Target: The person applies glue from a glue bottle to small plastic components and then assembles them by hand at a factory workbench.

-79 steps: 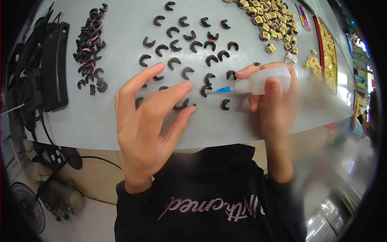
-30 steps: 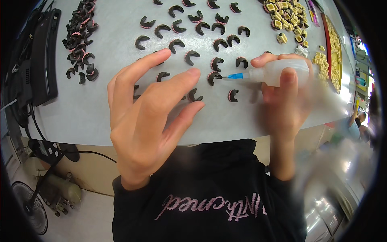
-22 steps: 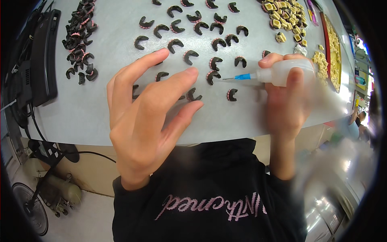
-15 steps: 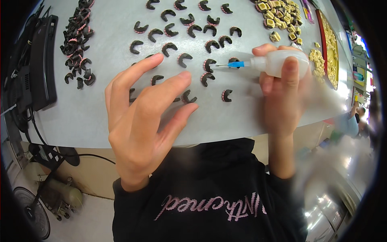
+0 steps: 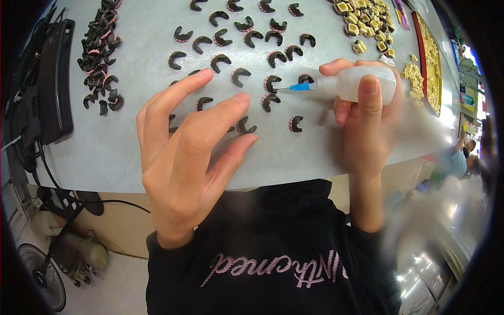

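Observation:
In my right hand (image 5: 367, 113) is a translucent squeeze bottle (image 5: 362, 84), fingers wrapped round it and the thumb pressed on its side. Its blue needle tip (image 5: 300, 87) points left, and the thin needle ends at or just above a small black horseshoe-shaped piece (image 5: 272, 83) with pink beads along its outer curve. A similar black piece (image 5: 270, 102) lies just below that one. My left hand (image 5: 194, 131) hovers over the table with fingers spread and nothing in them, hiding several pieces beneath it. Near its thumb lies another curved black piece (image 5: 244, 126).
More black curved pieces (image 5: 220, 63) lie spread across the grey table (image 5: 105, 157). A heap of them (image 5: 100, 58) sits at the left, beside a black device (image 5: 56, 81) with cables. At the right are cream-coloured pieces (image 5: 367, 21) and a red-edged tray (image 5: 428, 63). A fan (image 5: 44, 275) stands lower left.
My right hand has moved the bottle slightly left, bringing the needle from beside the black horseshoe-shaped piece to its opening. My left hand has stayed in place.

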Demonstrator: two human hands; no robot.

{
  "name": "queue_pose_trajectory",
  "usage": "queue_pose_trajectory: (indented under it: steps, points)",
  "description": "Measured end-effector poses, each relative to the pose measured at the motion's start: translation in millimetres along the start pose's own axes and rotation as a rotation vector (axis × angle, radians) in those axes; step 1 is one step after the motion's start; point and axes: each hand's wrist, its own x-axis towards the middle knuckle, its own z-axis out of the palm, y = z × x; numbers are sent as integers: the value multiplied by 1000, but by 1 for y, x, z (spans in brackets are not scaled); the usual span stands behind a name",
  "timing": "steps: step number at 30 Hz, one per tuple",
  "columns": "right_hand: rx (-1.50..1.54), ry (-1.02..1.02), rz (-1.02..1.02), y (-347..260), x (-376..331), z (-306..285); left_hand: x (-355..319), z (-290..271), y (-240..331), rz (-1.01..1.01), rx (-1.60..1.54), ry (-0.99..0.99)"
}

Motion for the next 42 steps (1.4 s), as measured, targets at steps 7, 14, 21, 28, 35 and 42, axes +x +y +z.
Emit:
queue_pose_trajectory:
  steps: [7,14,21,28,35,42]
  points:
    - [0,15,2,1,-1,-3,-1,-1,0,3,-9,-1]
    - [-10,45,-12,0,-1,0,-1,1,0,12,-8,9]
    - [-41,49,0,-1,1,3,-1,0,-1,18,-4,9]
    - [121,130,4,0,1,1,-2,1,-1,14,-15,17]
    - [-14,67,2,-1,15,-2,-4,1,0,10,-32,29]
    - [-1,22,0,2,17,0,-3,1,-1,10,-19,4]
